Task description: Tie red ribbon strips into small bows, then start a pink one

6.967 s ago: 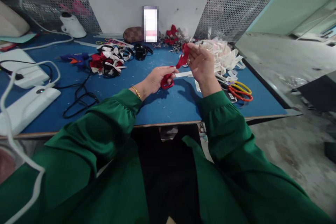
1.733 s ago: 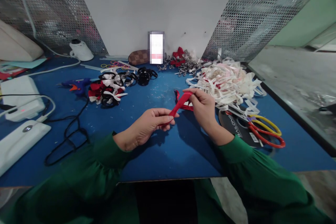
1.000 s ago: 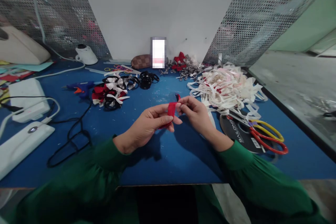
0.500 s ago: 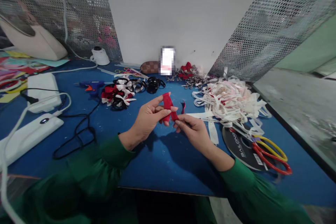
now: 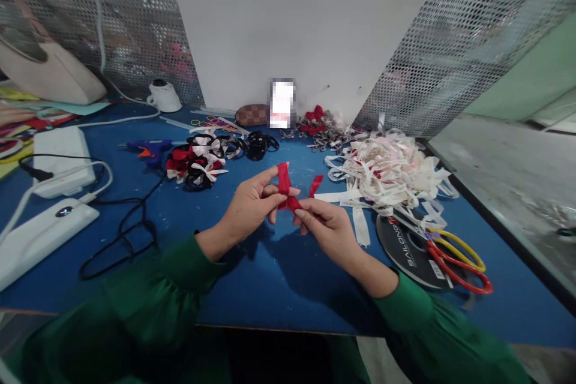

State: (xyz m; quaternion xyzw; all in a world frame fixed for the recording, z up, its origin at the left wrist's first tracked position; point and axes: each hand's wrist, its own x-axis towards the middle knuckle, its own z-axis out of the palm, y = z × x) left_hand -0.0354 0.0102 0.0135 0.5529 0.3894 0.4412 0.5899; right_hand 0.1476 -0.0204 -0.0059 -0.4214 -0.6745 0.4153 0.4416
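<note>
A red ribbon [image 5: 284, 179] is looped over the fingers of my left hand [image 5: 250, 203], whose thumb presses on it. My right hand [image 5: 329, 223] pinches the same ribbon between thumb and fingertips, just right of the loop. The ribbon's loose red end [image 5: 315, 185] sticks up behind my right fingers. Both hands are held above the blue table, close together. Part of the ribbon between the hands is hidden by my fingers.
On the right are a heap of white ribbons [image 5: 387, 162], a black spool [image 5: 407, 252] and red-and-yellow scissors [image 5: 463, 267]. Leftward lie bows with hair ties [image 5: 195, 162], a blue glue gun [image 5: 150, 147], a black cord [image 5: 148, 222] and a white power strip [image 5: 45, 240]. A phone [image 5: 282, 103] stands behind.
The ribbon's loose end has swung up and now shows its red face behind my right hand. The ribbon between my hands sits more bunched. The view has shifted slightly.
</note>
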